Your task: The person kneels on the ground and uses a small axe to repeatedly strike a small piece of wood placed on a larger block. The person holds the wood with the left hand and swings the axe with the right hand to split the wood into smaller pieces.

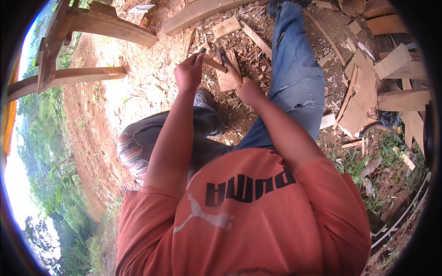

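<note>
My left hand [188, 76] is closed, thumb on top, around a short brown piece with a dark end [201, 50]; its kind is partly hidden by the fingers. Beside that hand, a narrow strip of wood [214, 63] slants toward the hammer; whether the hand also grips it I cannot tell. My right hand [251, 92] is wrapped round the wooden handle of a hammer [234, 71], whose dark head points away from me, close to the strip's right end. Under the hammer a flat wooden block [227, 82] lies on the chip-covered ground, between my legs.
Wood offcuts [226, 27] and shavings litter the ground ahead. A long curved beam [193, 16] lies at the far side. Wooden framework [108, 27] stands at the left. Boards and scraps [363, 92] are heaped at the right. My jeans-clad leg [297, 73] stretches forward.
</note>
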A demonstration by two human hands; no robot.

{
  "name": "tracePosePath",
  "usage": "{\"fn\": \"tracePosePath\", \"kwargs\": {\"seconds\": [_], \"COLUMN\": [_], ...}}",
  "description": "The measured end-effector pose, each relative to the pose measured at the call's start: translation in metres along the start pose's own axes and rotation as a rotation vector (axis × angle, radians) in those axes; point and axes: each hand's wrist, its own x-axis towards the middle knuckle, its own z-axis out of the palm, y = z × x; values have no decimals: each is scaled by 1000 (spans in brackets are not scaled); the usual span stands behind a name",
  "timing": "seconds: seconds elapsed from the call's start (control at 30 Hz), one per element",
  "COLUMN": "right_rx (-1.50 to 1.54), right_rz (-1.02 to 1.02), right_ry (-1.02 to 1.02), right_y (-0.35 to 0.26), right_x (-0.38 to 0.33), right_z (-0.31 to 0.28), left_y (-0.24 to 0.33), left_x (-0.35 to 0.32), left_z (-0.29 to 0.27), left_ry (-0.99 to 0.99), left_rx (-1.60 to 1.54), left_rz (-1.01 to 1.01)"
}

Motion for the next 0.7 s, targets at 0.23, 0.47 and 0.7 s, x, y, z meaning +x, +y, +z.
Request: {"fn": "tracePosePath", "kwargs": {"seconds": [0.23,0.47,0.7], "right_rx": [24,-152,72], "right_rz": [-36,29,-130], "right_ry": [-4,-85,32], "right_y": [-32,8,-39], "right_x": [-3,9,-8], "right_z": [-22,5,-24], "left_y": [-15,-12,-4], "left_x": [-1,6,0], "left_z": [3,5,-7], "left_ry": [14,34,-133], "left_rx": [28,59,140], "left_rz": [3,58,-92]}}
